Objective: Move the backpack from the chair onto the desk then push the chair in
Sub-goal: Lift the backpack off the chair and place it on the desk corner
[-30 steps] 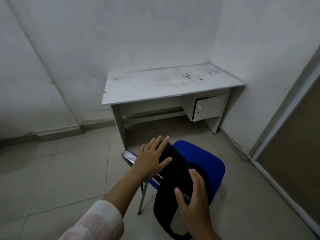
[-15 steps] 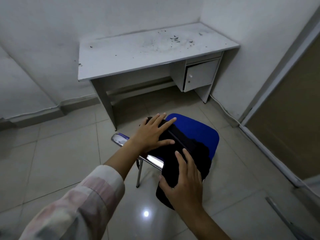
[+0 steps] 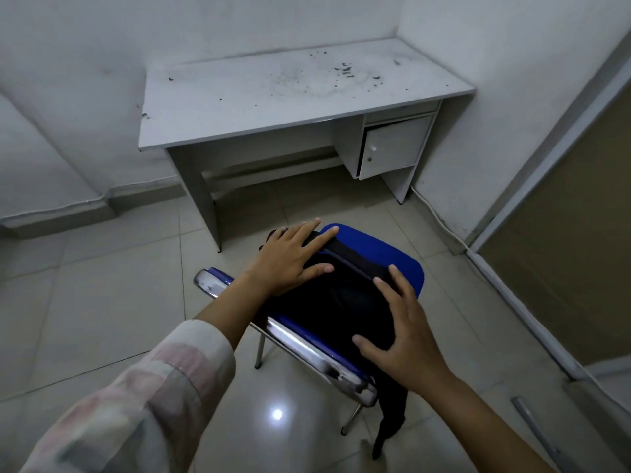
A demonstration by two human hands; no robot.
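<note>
backpack [image 3: 341,302] on chair [image 3: 382,254] | desk [image 3: 273,97] beyond chair, against walls | both hands on backpack

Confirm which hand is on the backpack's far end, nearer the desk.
The left hand, fingers spread flat on the backpack near the desk. The right hand rests on its near end, by the chair's chrome backrest.

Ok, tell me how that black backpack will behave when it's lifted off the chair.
The backpack lies flat and slumped, so it is probably floppy and fairly light. Its strap dangles past the chair and may snag.
</note>
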